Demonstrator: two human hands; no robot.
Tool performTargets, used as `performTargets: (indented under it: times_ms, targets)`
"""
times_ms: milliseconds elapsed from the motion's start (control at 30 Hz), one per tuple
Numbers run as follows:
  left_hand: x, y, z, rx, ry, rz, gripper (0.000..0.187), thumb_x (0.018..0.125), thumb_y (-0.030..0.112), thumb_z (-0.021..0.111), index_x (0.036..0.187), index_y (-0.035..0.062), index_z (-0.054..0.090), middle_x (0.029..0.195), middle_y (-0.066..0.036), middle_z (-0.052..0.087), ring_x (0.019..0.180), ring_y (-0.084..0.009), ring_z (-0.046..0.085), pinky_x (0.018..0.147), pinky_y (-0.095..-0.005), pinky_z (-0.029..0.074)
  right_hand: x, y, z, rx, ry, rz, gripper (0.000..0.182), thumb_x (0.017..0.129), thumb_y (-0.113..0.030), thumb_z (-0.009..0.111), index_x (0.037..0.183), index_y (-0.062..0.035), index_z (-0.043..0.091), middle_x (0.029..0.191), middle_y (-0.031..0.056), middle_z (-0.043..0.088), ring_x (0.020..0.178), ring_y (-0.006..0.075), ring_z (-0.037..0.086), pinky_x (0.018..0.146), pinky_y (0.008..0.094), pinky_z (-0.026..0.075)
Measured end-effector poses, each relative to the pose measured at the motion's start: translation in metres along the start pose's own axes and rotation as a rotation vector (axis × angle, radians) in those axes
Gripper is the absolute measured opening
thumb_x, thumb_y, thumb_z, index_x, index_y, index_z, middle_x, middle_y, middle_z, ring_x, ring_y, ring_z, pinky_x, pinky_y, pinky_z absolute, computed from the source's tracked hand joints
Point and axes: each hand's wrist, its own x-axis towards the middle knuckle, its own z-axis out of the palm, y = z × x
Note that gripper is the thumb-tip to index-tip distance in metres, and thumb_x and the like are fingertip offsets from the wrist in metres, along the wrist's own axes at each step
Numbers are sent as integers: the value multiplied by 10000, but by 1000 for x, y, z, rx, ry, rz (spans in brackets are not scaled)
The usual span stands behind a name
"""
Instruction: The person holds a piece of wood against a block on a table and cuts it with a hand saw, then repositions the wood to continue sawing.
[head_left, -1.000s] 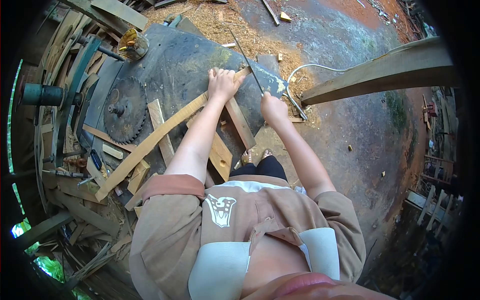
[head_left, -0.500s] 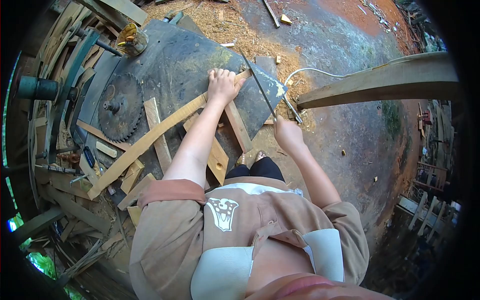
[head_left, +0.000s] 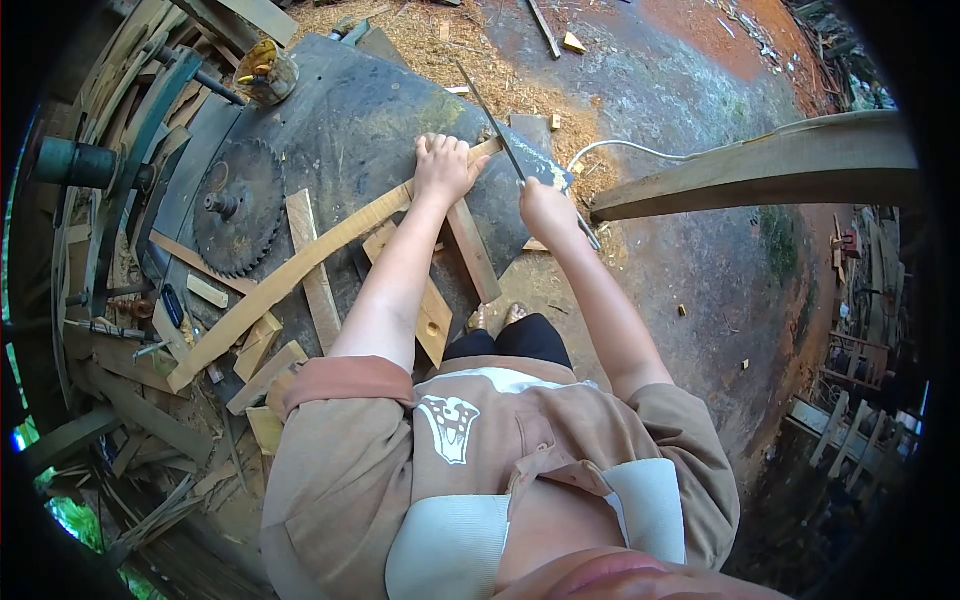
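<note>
My left hand (head_left: 445, 170) is closed over a long wooden strip (head_left: 300, 268), near its far end, pressing it down above the dark tabletop (head_left: 350, 110). In my right hand (head_left: 549, 214) is a handsaw (head_left: 487, 112), seen almost edge-on as a thin dark blade, with its handle hidden in my fist. The blade crosses the strip's end just right of my left hand. A shorter wood block (head_left: 473, 252) lies under the strip by my left wrist.
A toothed circular saw blade (head_left: 240, 208) is mounted at the table's left. Behind it stands a tub of small items (head_left: 267, 72). Wood offcuts (head_left: 258, 347) crowd the left. A thick wooden beam (head_left: 760, 165) extends from the right, and sawdust (head_left: 400, 25) covers the ground beyond.
My right hand has pushed the handsaw forward and to the left, so more of its blade reaches past the strip. My left hand and the strip have stayed in place.
</note>
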Motion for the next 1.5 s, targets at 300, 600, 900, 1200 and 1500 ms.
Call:
performTargets:
  times_ms: [300, 600, 900, 1200, 1500]
  targets:
    - [0, 1, -1, -1, -10, -13, 453, 851, 487, 437, 846, 53, 565, 911, -106, 565, 1006, -268, 474, 980, -499, 248, -107, 20, -26, -21, -113, 62, 170, 851, -169, 421, 851, -21, 506, 690, 206, 606, 655, 376, 599, 584, 474, 461]
    - [-1, -2, 3, -35, 31, 9, 441, 849, 472, 452, 836, 46, 566, 901, -123, 570, 990, -283, 481, 981, -488, 251, -24, -4, -18, -33, -66, 43, 206, 859, -175, 402, 868, -27, 546, 781, 199, 627, 731, 355, 618, 645, 449, 480]
    - [0, -2, 3, -54, 5, -3, 460, 841, 494, 454, 829, 48, 565, 901, -132, 576, 978, -281, 489, 977, -472, 252, 25, -20, -12, -22, -47, 44, 204, 836, -133, 405, 894, -15, 560, 842, 189, 636, 799, 330, 626, 688, 417, 491]
    - [1, -2, -1, -65, -37, -32, 454, 837, 484, 455, 860, 50, 586, 924, -120, 584, 1009, -266, 490, 997, -471, 236, -87, 10, -5, -38, -18, 62, 172, 847, -176, 436, 819, -22, 507, 673, 197, 607, 627, 370, 599, 567, 480, 457]
    - [1, -2, -2, -85, -22, -18, 425, 838, 459, 468, 851, 52, 587, 909, -109, 584, 995, -261, 494, 981, -481, 245, -68, 6, -10, -112, -26, 59, 181, 857, -194, 440, 811, -31, 504, 647, 182, 603, 607, 359, 600, 542, 473, 457]
